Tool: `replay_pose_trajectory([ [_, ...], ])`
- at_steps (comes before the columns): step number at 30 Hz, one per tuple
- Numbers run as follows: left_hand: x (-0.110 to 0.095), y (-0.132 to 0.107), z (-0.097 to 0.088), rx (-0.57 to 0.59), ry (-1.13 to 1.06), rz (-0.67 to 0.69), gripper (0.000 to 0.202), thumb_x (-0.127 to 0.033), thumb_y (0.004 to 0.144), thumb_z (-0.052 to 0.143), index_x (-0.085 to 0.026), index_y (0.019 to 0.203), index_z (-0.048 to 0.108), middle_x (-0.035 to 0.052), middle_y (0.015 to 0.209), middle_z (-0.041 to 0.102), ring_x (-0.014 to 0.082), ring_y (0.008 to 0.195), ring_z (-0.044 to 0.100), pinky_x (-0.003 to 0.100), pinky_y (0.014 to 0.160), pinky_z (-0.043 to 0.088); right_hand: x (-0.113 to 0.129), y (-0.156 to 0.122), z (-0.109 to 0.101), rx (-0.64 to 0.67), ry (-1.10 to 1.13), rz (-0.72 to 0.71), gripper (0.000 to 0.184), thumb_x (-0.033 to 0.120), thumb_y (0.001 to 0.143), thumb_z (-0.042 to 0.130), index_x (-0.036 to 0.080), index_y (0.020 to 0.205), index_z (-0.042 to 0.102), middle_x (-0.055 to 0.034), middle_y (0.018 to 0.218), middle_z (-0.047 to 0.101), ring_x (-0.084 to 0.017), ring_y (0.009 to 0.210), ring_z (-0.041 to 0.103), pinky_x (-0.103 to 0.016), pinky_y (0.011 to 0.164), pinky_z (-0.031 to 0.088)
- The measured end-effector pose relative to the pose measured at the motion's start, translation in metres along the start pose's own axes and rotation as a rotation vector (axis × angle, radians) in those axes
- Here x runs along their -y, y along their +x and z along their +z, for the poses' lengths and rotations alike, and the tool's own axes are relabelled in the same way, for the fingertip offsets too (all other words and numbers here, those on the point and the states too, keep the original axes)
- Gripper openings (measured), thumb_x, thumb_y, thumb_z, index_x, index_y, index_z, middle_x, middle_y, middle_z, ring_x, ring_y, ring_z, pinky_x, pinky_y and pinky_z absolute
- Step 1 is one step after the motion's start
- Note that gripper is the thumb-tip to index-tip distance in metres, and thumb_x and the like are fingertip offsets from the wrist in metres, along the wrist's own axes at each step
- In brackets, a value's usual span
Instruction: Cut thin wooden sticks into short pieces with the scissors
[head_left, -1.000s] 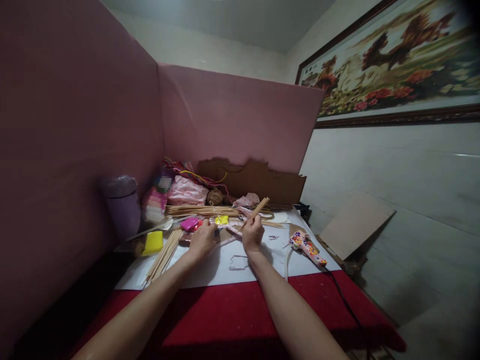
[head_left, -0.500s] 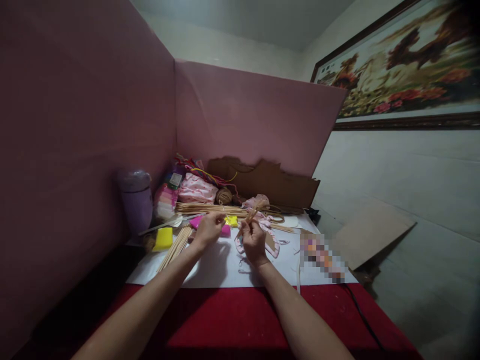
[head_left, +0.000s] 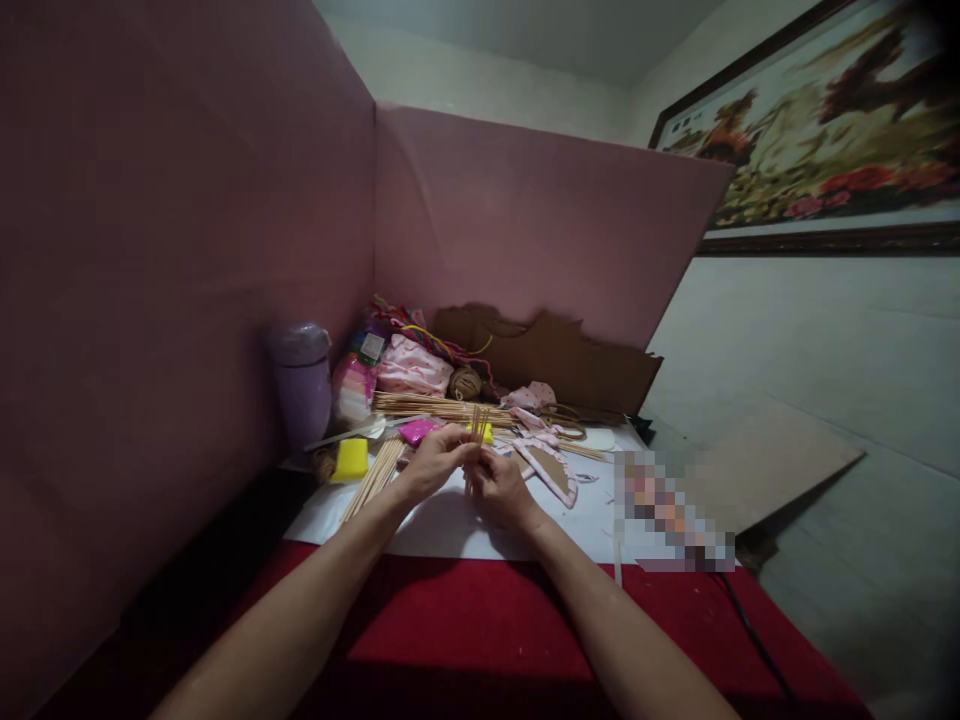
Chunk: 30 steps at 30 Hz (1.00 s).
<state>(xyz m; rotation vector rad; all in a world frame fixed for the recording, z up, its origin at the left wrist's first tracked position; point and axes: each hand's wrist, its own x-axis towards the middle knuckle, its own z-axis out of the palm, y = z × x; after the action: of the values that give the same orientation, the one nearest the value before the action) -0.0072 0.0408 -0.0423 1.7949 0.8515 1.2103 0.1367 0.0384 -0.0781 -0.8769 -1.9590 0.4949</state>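
A small bunch of thin wooden sticks stands roughly upright between my hands above the white sheet. My left hand is closed at the left side of the bunch, its thumb against the sticks. From the right, my right hand grips the same bunch lower down, and the stick ends show beneath the fingers. Just right of that hand lies a cardboard piece edged with pink-and-white fabric. Behind my left hand are a magenta packet and a yellow packet, partly covered by the sticks.
More sticks lie at the left and in a long pile behind. A yellow block, a purple bottle, a twine ball and torn cardboard surround the work area. At right, a blurred-out item has a black cable.
My left hand has moved right to join my right hand at the sticks. The bunch has shifted left and turned from slanted to nearly upright. The camera view has swung slightly left.
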Motion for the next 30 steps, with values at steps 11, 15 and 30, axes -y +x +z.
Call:
replay_pose_trajectory([
  [11,0.01,0.007,0.009,-0.117,0.036,0.075,0.01,-0.023,0.069,0.055,-0.014,0.066,0.054,-0.0018,0.063,0.05,0.01,0.062,0.046,0.022,0.057,0.038,-0.002,-0.001,0.005,-0.023,-0.068,-0.045,0.013,0.018,0.08,0.045,0.017,0.076,0.057,-0.0036,0.072,0.061,-0.015,0.064,0.053,-0.025,0.061,0.041],
  [15,0.018,0.007,0.009,-0.148,0.148,0.098,0.012,-0.023,0.072,0.049,-0.016,0.063,0.049,-0.0022,0.06,0.047,0.0099,0.059,0.043,0.021,0.055,0.037,-0.001,-0.002,0.006,-0.039,-0.09,-0.082,0.014,0.019,0.08,0.044,0.017,0.072,0.055,-0.0034,0.069,0.06,-0.014,0.062,0.05,-0.024,0.059,0.039],
  [30,0.033,0.003,0.015,-0.21,0.212,0.027,0.017,-0.027,0.075,0.051,-0.015,0.066,0.058,0.0006,0.065,0.056,0.0128,0.064,0.05,0.024,0.06,0.039,0.001,-0.003,0.012,-0.096,-0.114,0.007,0.022,0.016,0.082,0.04,0.016,0.068,0.056,-0.0027,0.064,0.059,-0.013,0.056,0.049,-0.023,0.053,0.035],
])
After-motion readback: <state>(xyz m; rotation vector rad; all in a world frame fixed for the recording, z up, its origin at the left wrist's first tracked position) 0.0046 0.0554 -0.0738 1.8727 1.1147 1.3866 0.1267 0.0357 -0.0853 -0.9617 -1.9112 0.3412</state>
